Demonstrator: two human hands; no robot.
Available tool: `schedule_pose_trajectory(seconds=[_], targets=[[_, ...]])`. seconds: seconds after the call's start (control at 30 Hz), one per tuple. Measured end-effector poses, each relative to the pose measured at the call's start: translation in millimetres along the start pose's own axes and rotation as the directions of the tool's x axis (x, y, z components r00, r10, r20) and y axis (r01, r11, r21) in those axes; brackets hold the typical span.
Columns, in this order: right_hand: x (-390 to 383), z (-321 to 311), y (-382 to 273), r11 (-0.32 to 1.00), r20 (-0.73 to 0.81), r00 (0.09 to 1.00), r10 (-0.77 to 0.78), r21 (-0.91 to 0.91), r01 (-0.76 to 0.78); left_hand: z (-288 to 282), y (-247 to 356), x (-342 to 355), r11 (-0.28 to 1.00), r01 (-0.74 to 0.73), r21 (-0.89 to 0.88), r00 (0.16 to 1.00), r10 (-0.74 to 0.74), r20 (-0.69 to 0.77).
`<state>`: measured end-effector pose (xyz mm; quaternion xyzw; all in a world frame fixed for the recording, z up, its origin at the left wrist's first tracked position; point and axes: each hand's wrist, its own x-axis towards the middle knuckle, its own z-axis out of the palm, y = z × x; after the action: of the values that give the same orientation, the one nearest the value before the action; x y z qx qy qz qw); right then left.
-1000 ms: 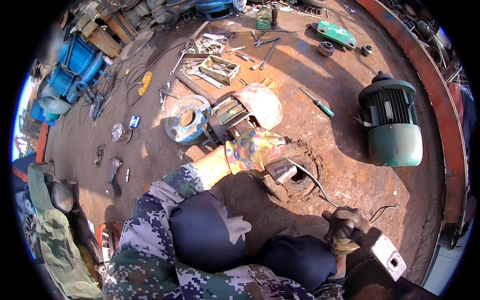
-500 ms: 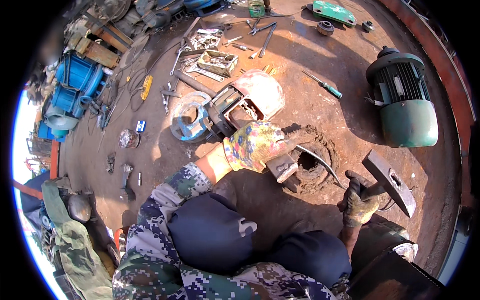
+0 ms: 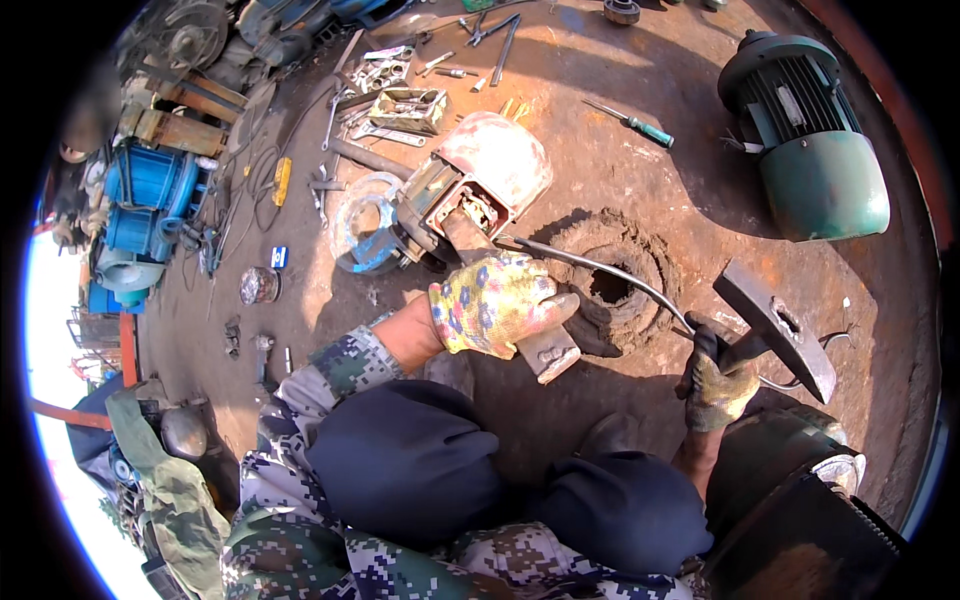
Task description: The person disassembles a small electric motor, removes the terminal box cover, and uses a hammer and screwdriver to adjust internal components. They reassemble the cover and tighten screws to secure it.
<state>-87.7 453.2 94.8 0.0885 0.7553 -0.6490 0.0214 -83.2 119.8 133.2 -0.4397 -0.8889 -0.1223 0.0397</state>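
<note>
Dull grey metal is forming the flat bar (image 3: 550,357), which the left hand (image 3: 497,303), gloved in a flowered print, is gripping about its middle. The bar is slanting from the opening (image 3: 480,207) of a pale-domed motor (image 3: 494,153) to a free end beside the mud-caked ring (image 3: 645,250); contact at the opening is not showing clearly. The bar is appearing heavy, stiff and hard to break; its flat faces may be offering little bite, so mid-length is seeming the soundest hold. The right hand (image 3: 718,385) is closing round the handle of a hammer (image 3: 780,332), probably head-heavy, close under its head. A cable (image 3: 630,278) is arching over the ring toward that hand; whether it is being held cannot be told. The bar is showing brown stains and a blunt, squared end; the hammer's head is looking dark, long and scuffed.
</note>
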Motion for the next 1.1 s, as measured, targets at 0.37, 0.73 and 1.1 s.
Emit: schedule_pose_trajectory(seconds=[0.37,0.73,1.1], targets=[[-5.2,1.3,6.9,1.000,-0.006,1.000,-0.006,0.011,0.006,-6.6,-3.4,-0.8,0.995,0.057,0.087,0.991,-0.046,-0.126],[-14.2,2.0,-13.4,0.990,0.031,0.990,-0.139,0.043,0.138,-8.6,-14.3,-0.6,0.994,0.107,-0.029,0.961,-0.110,-0.252],[-14.8,-3.1,26.7,0.973,0.132,0.964,-0.231,0.011,0.232,-7.3,-23.8,-13.6,0.978,0.164,-0.133,0.939,-0.196,-0.282]])
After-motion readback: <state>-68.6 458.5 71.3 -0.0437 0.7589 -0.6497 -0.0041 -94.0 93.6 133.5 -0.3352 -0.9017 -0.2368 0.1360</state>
